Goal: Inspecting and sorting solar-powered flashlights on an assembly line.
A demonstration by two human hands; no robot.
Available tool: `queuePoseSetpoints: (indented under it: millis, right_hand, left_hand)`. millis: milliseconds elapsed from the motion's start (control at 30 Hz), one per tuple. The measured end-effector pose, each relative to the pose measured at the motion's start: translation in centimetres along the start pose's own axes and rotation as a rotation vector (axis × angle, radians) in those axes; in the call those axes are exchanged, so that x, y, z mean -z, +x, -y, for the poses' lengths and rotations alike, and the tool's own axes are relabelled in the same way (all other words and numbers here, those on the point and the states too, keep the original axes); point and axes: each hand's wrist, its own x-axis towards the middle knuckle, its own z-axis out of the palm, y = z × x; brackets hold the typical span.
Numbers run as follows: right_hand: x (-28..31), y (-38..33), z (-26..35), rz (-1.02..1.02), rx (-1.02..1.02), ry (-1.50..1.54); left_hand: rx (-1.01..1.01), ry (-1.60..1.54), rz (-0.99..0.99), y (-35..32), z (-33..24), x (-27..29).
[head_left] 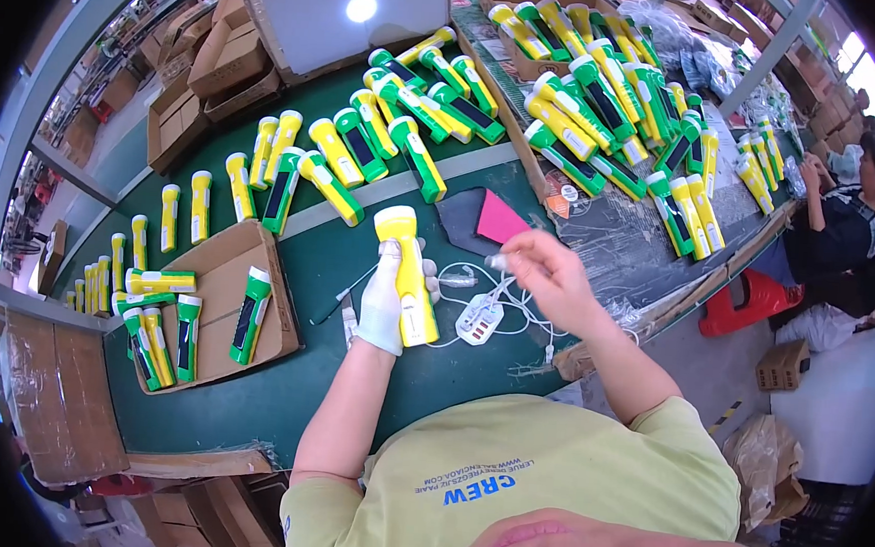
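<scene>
- Gloved left hand [384, 295]: grip clasping a yellow flashlight [416, 297] above the desk [248, 424]; its pale marking [410, 312] unreadably small.
- Right hand [552, 284]: fingers bent near white cables [523, 306]; cannot tell whether gripping.
- Shirt [587, 453]: blue lettering [478, 490].

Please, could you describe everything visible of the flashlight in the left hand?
The flashlight looks like plastic: a yellow barrel with a wider head, paler at its rim, and a small whitish marking toward the tail. The left hand, gloved in white, grips it above the green table, thumb near the head. The head points forward; the lens is hidden, so whether it is lit cannot be told.
</scene>
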Motion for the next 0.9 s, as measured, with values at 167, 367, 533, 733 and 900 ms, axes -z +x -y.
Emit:
queuePoseSetpoints:
  millis: [167,367,533,733,900]
  right_hand:
    - [-4.4,-0.7,0.1,0.115,0.638,-0.618]
    - [-5.5,1.7,-0.2,0.187,0.922,-0.957]
    - [-4.9,0.1,-0.1,0.461,0.550,-0.385]
    - [-5.9,-3.8,-2.1,0.569,0.586,-0.458]
    - [-7.0,-3.8,-1.1,0.372,-0.015,0.177]
  left_hand:
    - [-0.037,0.094,-0.016,-0.9,1.0,-0.4]
    - [-0.383,0.395,-0.059,0.1,2.0,-0.3]
    - [-0.483,0.350,0.172,-2.2,0.1,-1.9]
    - [-0.397,0.188,0.144,-0.9,-1.7,-3.1]
    - [-0.159,0.154,0.205,0.3,1.6,-1.2]
